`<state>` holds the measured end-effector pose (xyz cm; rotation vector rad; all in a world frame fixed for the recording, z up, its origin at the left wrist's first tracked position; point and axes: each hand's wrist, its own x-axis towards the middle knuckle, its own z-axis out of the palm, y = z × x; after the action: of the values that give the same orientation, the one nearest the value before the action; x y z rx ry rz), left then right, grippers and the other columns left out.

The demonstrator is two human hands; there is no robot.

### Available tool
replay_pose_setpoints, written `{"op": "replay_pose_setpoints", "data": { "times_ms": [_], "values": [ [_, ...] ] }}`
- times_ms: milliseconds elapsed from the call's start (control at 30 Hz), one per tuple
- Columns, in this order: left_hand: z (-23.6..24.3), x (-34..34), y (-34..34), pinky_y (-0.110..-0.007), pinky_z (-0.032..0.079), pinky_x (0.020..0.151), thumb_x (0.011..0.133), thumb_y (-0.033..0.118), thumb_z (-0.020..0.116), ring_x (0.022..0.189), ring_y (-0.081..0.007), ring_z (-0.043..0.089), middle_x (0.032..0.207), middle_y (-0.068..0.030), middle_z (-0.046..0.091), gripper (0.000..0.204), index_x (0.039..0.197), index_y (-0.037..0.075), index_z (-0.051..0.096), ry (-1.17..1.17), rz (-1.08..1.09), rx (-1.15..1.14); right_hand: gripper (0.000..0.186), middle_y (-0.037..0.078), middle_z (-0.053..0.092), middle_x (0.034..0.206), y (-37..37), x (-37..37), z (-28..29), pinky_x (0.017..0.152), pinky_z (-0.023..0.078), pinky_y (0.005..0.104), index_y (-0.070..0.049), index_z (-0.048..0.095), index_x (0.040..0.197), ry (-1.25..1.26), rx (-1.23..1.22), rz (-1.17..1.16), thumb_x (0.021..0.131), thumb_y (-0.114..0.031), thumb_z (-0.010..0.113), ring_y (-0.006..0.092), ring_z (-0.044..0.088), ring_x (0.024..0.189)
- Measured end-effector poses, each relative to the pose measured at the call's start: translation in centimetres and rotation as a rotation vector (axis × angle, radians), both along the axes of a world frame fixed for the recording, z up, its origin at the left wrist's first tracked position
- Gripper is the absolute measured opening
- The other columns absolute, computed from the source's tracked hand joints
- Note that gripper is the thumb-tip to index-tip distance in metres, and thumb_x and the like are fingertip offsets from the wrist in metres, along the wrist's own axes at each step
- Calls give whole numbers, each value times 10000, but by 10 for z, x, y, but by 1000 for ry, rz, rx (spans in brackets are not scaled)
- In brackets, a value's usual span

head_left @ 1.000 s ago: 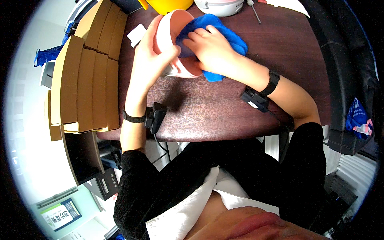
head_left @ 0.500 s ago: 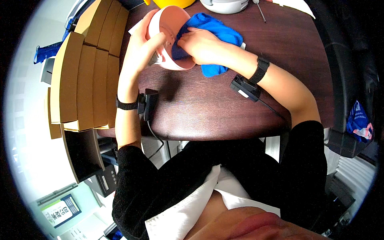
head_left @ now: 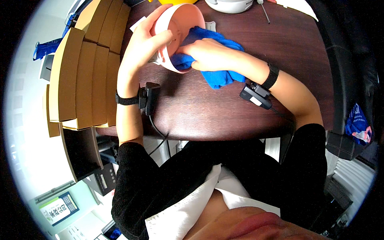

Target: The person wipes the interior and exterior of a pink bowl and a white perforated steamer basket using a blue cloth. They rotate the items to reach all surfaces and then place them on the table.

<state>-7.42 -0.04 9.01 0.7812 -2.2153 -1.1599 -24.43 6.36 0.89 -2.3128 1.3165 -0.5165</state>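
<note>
At the far left of the table I hold up a pink round container (head_left: 181, 30), tilted with its opening toward the right. My left hand (head_left: 143, 48) is closed around its left side, the thumb lying along the outer wall. A bunched blue cloth (head_left: 219, 78) is gripped in my right hand (head_left: 210, 55), which reaches to the opening. Part of the cloth presses against the lower inner wall, and the rest hangs outside over the table. The right fingertips are partly hidden by the cloth and the container.
Brown cardboard boxes (head_left: 86, 80) are stacked along the left side of the dark wooden table (head_left: 208, 116). Along the far edge stand a yellow object (head_left: 180, 1) and a white rounded appliance (head_left: 230, 5), with a screwdriver (head_left: 264, 12) beside them. Cables hang from both wrist straps.
My right hand and the cloth have moved from the middle of the container's inside down to its lower inner wall. The container has shifted slightly right.
</note>
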Motion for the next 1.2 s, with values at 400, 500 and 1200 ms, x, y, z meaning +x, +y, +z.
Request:
{"op": "replay_pose_setpoints", "data": {
  "times_ms": [400, 500, 1200],
  "values": [
    [4, 3, -3, -307, 367, 1032, 709, 182, 586, 1164, -190, 522, 1247, -135, 565, 682, 1342, -31, 451, -40, -67, -79, 121, 88, 678, 819, -25, -17, -18, 778, 512, 366, -95, 639, 856, 236, -829, 13, 760, -110, 567, 261, 662, 818],
    [-6, 6, -8, -311, 369, 1036, 714, 172, 566, 1182, -198, 518, 1256, -142, 561, 674, 1347, -24, 445, 42, -79, -82, 260, 139, 652, 911, -25, -16, -15, 785, 515, 409, -59, 638, 969, 150, -405, 25, 710, -45, 612, 334, 623, 904],
    [-6, 4, -3, -306, 408, 994, 716, 149, 549, 1125, -190, 551, 1219, -138, 588, 649, 1338, -17, 467, 0, 14, -111, 251, 96, 657, 764, -19, 6, -12, 690, 515, 344, -15, 601, 985, -682, 167, 314, 786, -165, 570, 196, 635, 718]
  ]
}}
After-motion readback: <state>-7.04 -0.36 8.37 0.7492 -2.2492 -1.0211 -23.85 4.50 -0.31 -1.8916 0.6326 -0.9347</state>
